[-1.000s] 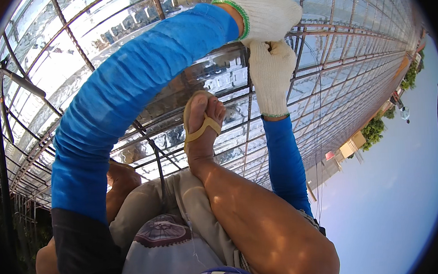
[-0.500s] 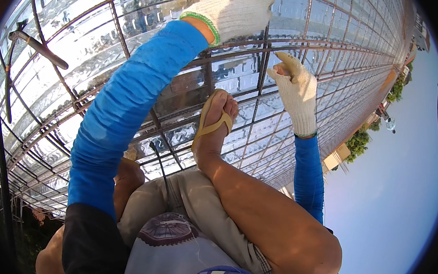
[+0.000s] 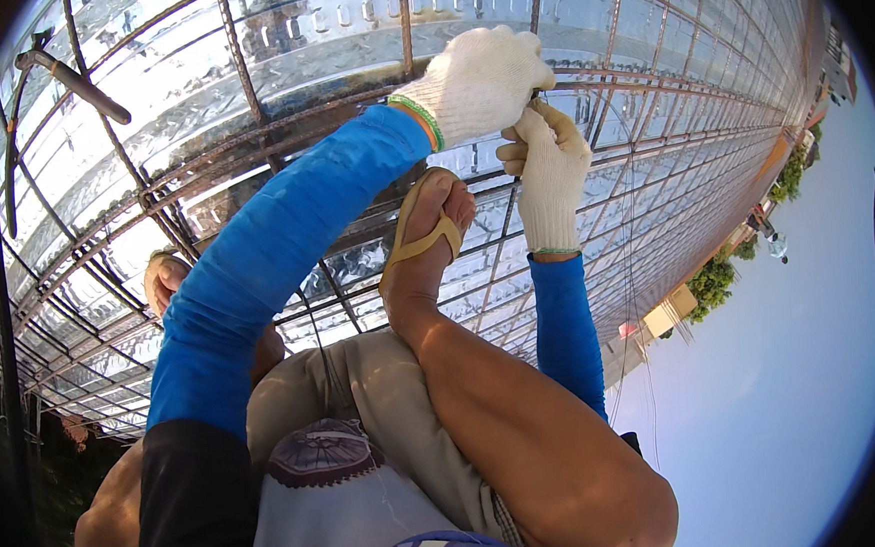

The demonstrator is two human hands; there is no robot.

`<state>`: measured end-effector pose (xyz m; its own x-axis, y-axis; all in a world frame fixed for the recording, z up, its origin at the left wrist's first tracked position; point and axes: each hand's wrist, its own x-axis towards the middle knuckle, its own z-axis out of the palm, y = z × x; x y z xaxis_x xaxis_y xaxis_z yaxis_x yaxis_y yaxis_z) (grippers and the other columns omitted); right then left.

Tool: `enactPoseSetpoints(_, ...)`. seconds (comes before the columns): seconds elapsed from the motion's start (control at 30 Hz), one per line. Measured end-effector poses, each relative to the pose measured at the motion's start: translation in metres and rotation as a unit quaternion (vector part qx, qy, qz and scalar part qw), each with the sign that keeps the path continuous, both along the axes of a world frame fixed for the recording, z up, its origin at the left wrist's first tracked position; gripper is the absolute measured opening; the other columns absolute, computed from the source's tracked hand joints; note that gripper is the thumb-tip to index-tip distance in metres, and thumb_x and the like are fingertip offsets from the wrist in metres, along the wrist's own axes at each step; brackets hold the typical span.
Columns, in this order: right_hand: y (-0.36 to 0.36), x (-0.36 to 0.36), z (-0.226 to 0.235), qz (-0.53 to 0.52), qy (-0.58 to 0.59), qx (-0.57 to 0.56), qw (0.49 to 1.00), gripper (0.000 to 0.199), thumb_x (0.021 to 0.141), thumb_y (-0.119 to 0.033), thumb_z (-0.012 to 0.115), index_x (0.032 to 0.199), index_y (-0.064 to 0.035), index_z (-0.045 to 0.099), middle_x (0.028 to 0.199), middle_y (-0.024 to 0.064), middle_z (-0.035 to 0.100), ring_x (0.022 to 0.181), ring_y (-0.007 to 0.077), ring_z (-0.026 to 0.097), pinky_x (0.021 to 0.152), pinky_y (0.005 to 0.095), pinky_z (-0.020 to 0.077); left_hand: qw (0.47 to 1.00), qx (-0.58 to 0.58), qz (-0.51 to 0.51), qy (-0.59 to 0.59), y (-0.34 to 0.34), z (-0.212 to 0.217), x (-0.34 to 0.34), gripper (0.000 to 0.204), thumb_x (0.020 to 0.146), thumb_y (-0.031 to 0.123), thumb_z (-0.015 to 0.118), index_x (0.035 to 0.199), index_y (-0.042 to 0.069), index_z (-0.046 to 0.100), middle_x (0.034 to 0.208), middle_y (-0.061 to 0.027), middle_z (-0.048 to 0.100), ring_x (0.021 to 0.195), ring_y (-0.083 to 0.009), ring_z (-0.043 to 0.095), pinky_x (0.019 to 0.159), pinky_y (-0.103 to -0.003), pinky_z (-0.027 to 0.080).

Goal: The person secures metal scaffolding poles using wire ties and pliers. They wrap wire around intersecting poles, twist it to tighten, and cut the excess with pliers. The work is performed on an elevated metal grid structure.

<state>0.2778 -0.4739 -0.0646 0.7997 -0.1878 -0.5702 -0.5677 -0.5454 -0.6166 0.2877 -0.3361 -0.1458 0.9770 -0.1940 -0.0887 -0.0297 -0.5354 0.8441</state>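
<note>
My left hand (image 3: 481, 82), in a white knitted glove with a green cuff, is closed in a fist over a crossing of the steel rebar mesh (image 3: 406, 30). Just below it, my right hand (image 3: 552, 181), gloved too, has its fingers curled and pinched against the same spot. The two hands meet at the fingertips. Whatever lies between their fingers is too small and covered to make out. Thin wire strands (image 3: 631, 292) hang beside my right forearm.
Nippers with dark handles (image 3: 80, 87) hang on the mesh at upper left. Shiny corrugated metal decking (image 3: 342, 19) lies under the bars. My sandalled foot (image 3: 423, 229) rests on the bars near my hands. Beyond the right edge are trees (image 3: 714, 292) and sky.
My left hand has come down and slightly right from the top edge. My right hand has moved left and closed up against it at the rebar.
</note>
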Motion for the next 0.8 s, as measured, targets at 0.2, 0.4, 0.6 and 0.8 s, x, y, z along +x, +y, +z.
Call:
enactPoseSetpoints(0.2,-0.030,0.011,-0.008,0.082,-0.082,-0.062,0.991,0.028,0.095,-0.012,0.077,0.117,0.0054,0.074,0.083,0.0084,0.073,0.067,0.0101,0.069,0.058,0.0242,0.0543,1.000,0.002,-0.016,-0.021,-0.010,-0.004,0.010,0.026,0.106,0.019,0.062,0.122,0.017,0.081,0.126,-0.0055,0.073,0.119,-0.0286,0.071,0.103,-0.044,0.062)
enactPoseSetpoints(0.4,-0.036,0.014,-0.013,0.153,-0.133,-0.087,0.975,0.021,0.096,-0.012,0.077,0.111,0.0028,0.074,0.086,0.0074,0.073,0.069,0.0090,0.068,0.062,0.0244,0.0544,1.000,0.000,-0.021,0.005,-0.015,-0.007,0.018,0.025,0.105,0.019,0.060,0.116,0.013,0.081,0.123,-0.0071,0.074,0.115,-0.0306,0.072,0.101,-0.046,0.062)
enactPoseSetpoints(0.6,-0.033,-0.001,-0.017,-0.096,0.099,0.256,0.957,0.022,0.098,-0.014,0.076,0.109,0.0044,0.074,0.087,0.0091,0.074,0.065,0.0102,0.067,0.057,0.0252,0.0506,0.999,-0.040,-0.007,-0.004,-0.012,-0.012,0.017,0.025,0.104,0.021,0.060,0.115,0.012,0.081,0.118,-0.0085,0.072,0.114,-0.0320,0.072,0.100,-0.047,0.061)
enactPoseSetpoints(0.8,-0.006,-0.028,-0.005,0.182,-0.042,-0.059,0.981,0.025,0.098,-0.015,0.079,0.118,0.0001,0.074,0.096,0.0089,0.073,0.077,0.0174,0.073,0.063,0.0297,0.0541,0.998,-0.058,0.000,-0.039,-0.012,-0.019,0.015,0.026,0.102,0.015,0.059,0.116,0.011,0.081,0.117,-0.0101,0.071,0.116,-0.0327,0.071,0.102,-0.045,0.060)
